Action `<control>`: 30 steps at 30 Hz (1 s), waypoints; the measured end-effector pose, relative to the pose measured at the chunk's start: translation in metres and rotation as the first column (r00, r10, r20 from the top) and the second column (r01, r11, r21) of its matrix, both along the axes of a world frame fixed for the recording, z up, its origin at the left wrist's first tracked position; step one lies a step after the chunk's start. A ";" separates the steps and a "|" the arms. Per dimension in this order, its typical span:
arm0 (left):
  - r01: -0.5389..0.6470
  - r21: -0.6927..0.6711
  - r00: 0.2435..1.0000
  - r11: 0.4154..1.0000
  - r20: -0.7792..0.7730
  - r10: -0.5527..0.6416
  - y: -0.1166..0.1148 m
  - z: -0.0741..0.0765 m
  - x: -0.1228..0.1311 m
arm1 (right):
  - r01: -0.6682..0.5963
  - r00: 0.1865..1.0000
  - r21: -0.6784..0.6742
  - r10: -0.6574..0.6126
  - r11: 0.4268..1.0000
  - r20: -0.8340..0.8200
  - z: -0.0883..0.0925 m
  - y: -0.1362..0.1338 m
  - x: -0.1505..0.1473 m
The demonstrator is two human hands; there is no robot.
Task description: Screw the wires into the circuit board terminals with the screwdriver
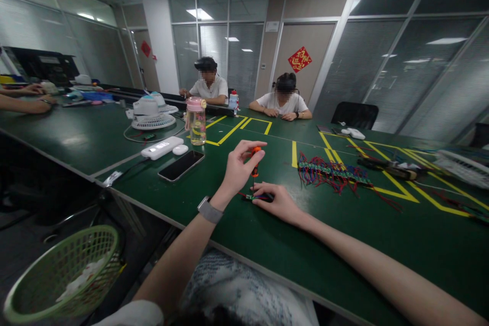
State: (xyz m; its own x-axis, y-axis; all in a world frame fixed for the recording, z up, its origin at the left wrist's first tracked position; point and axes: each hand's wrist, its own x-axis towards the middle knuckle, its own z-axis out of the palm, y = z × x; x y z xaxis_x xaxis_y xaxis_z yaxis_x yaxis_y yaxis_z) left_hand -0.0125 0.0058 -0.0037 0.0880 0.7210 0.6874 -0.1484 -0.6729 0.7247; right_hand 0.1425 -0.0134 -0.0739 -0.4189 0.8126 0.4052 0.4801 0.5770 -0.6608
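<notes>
Likely screwdriving: left hand (240, 167) pinches orange screwdriver (255, 169) upright at circuit board (249, 197), right hand (281, 205) beside it, grip unclear; turning needs steady alignment.

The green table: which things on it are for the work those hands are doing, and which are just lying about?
For the work:
screwdriver, in the left hand
small circuit board, at the right hand
row of wired boards, probably: they look similar

Just lying about, it seems:
phone
pink-lidded bottle
white fan
</notes>
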 end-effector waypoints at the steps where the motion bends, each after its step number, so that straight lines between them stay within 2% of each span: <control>1: 0.010 0.006 1.000 1.000 0.004 -0.010 0.000 0.000 0.000 | -0.001 1.000 0.000 0.001 1.000 0.002 0.000 0.000 0.000; 5: 0.197 -0.074 0.979 0.978 0.059 -0.193 -0.001 0.000 0.001 | 0.001 1.000 0.007 -0.001 1.000 -0.003 -0.002 0.001 0.001; 6: 0.190 -0.080 0.981 0.978 0.053 -0.187 -0.001 0.000 0.001 | 0.000 1.000 0.009 0.000 1.000 -0.006 -0.002 0.001 0.001; 9: 0.041 -0.029 0.999 0.999 -0.005 -0.041 -0.001 0.000 0.001 | -0.006 1.000 0.018 0.006 1.000 -0.008 -0.003 0.001 0.002; 10: 0.024 -0.014 1.000 1.000 -0.009 -0.024 -0.001 0.000 0.001 | -0.011 1.000 0.022 0.011 1.000 -0.007 -0.003 0.002 0.001; 15: 0.251 -0.086 0.968 0.964 0.048 -0.247 -0.001 -0.001 0.002 | 0.000 1.000 0.054 0.001 0.999 -0.002 0.000 -0.002 0.000; 17: 0.188 -0.058 0.982 0.980 -0.003 -0.188 -0.001 -0.001 0.002 | 0.012 1.000 0.077 -0.013 0.997 0.014 0.003 -0.004 0.000; 20: 0.025 0.036 0.996 0.999 -0.083 -0.022 -0.002 0.000 0.001 | 0.027 0.998 0.091 -0.032 0.995 0.055 0.005 -0.007 0.000; 21: 0.014 0.047 0.996 0.999 -0.086 -0.010 -0.002 0.000 0.000 | 0.037 0.997 0.088 -0.043 0.995 0.063 0.006 -0.008 0.000; 25: 0.174 -0.028 0.985 0.984 -0.006 -0.174 -0.002 0.000 0.001 | 0.066 0.996 0.082 -0.070 0.994 0.050 0.004 -0.008 -0.001; 26: 0.184 -0.040 0.983 0.982 0.003 -0.184 -0.002 -0.001 0.001 | 0.061 0.996 0.088 -0.066 0.994 0.052 0.003 -0.007 0.000; 27: 0.158 -0.038 0.987 0.987 -0.007 -0.158 -0.002 -0.001 0.001 | 0.056 0.996 0.097 -0.062 0.994 0.060 0.002 -0.007 0.000; 30: -0.036 0.051 0.995 0.998 -0.088 0.040 -0.001 -0.002 0.001 | 0.045 0.993 0.140 -0.059 0.989 0.103 0.000 -0.007 0.000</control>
